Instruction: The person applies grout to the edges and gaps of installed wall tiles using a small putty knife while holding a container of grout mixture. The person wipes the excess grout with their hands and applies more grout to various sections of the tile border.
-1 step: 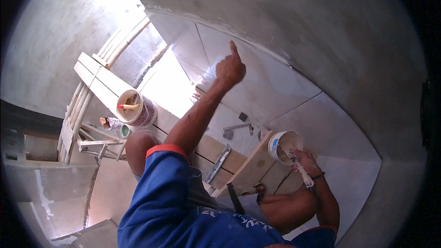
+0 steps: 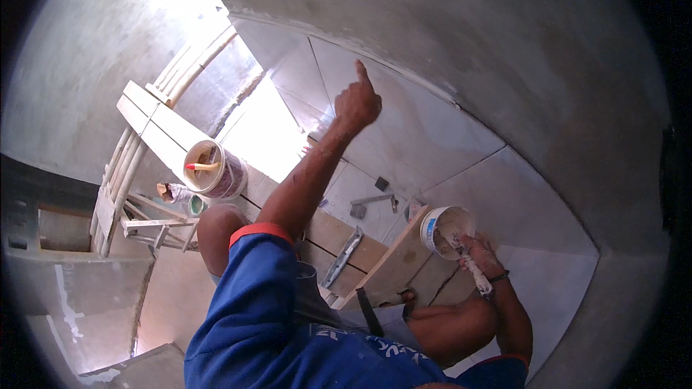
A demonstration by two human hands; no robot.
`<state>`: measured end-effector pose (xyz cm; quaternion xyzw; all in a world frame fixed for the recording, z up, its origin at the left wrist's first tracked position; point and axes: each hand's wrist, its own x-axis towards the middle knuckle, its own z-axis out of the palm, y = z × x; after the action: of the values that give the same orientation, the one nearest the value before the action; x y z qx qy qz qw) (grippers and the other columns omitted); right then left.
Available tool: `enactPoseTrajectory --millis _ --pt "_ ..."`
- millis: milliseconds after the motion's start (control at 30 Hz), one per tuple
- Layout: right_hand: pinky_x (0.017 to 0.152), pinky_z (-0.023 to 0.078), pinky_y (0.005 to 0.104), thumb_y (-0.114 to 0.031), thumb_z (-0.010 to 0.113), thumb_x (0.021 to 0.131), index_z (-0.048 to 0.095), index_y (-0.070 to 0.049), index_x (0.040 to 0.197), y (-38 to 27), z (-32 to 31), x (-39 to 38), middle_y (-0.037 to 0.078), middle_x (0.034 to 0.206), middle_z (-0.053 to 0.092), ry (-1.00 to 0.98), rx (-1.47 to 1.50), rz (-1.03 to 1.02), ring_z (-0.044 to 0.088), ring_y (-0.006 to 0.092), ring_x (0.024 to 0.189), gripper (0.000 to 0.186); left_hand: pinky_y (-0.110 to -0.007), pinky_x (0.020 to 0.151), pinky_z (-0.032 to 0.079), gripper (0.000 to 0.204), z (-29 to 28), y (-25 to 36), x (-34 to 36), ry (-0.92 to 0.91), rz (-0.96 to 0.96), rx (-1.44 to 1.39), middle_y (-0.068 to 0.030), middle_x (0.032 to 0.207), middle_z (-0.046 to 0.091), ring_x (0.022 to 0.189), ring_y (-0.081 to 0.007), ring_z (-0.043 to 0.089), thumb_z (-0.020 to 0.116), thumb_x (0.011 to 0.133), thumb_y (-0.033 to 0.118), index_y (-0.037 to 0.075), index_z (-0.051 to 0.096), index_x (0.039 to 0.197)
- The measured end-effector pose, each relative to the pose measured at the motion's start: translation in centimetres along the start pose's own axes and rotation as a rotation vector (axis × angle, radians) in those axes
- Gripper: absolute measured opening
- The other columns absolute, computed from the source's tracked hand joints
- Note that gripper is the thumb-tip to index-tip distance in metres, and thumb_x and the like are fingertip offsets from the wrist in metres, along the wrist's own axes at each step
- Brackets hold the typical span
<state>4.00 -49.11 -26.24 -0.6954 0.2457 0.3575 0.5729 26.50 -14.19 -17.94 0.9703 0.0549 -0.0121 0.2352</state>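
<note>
My left hand (image 2: 357,103) is raised at the large pale tiles (image 2: 411,119) of the wall. Its index finger points out toward the upper tile edge and the others are curled, with nothing seen in them. I cannot tell whether the fingertip touches the tile. At lower right my right hand (image 2: 484,258) is closed at the rim of a small white bucket (image 2: 429,230) with greyish paste inside. A long tool handle (image 2: 477,277), caked in pale paste, lies against this hand and slopes into the bucket; the tool's working end is hidden in the paste.
A larger bucket (image 2: 231,179) with a red-and-yellow-handled brush (image 2: 203,166) stands on wooden planks (image 2: 162,130) at left. Bamboo poles (image 2: 124,162) hold up the planks. A metal bar-shaped tool (image 2: 343,256) lies near my knees. A dark angled tool (image 2: 373,199) lies beyond the boards.
My left hand has shifted very slightly left and up along the tiles. The right hand, bucket and tool stay in place.
</note>
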Motion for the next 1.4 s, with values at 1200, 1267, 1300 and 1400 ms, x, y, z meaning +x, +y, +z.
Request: enactPoseTrajectory --millis 1200,1267,1300,1400 --pt "0.037 0.046 0.0265 -0.037 0.054 0.091 0.058 -0.002 0.088 -1.3 1.7 0.6 0.006 0.063 0.056 -0.053 -0.125 -0.032 0.054 0.0132 0.043 0.036 -0.048 0.085 0.048 0.089 2.6 11.6 -7.4 -0.389 0.276 -0.156 -0.0305 0.1 0.061 0.094 -0.041 0.061 0.057 0.084 0.021 -0.006 -0.004 0.143" --pt "0.036 0.045 0.026 -0.037 0.055 0.091 0.057 -0.002 0.089 -1.5 1.9 0.1 0.006 0.064 0.056 -0.039 -0.072 -0.023 0.054 0.0128 0.043 0.035 -0.048 0.083 0.049 0.092 1.0 7.7 -4.1 -0.22 0.119 -0.23 -0.03 0.1 0.061 0.093 -0.0418 0.061 0.059 0.083 0.024 -0.003 -0.005 0.143" --pt "0.035 0.045 0.0258 -0.037 0.055 0.091 0.057 -0.003 0.09 -1.1 1.6 0.1 0.006 0.064 0.056 -0.029 -0.046 -0.02 0.054 0.0126 0.043 0.034 -0.049 0.081 0.049 0.094 0.5 5.3 -2.1 -0.095 0.082 -0.231 -0.0298 0.098 0.061 0.091 -0.042 0.061 0.059 0.083 0.026 -0.004 -0.007 0.142" --pt "0.038 0.045 0.0259 -0.036 0.056 0.09 0.055 -0.004 0.098 0.2 0.7 1.1 0.004 0.067 0.056 -0.082 -0.004 0.019 0.054 0.0115 0.047 0.033 -0.047 0.086 0.048 0.093 -2.9 0.1 2.6 0.078 -0.044 -0.179 -0.0365 0.099 0.058 0.097 -0.045 0.059 0.06 0.082 0.026 -0.013 -0.003 0.138"
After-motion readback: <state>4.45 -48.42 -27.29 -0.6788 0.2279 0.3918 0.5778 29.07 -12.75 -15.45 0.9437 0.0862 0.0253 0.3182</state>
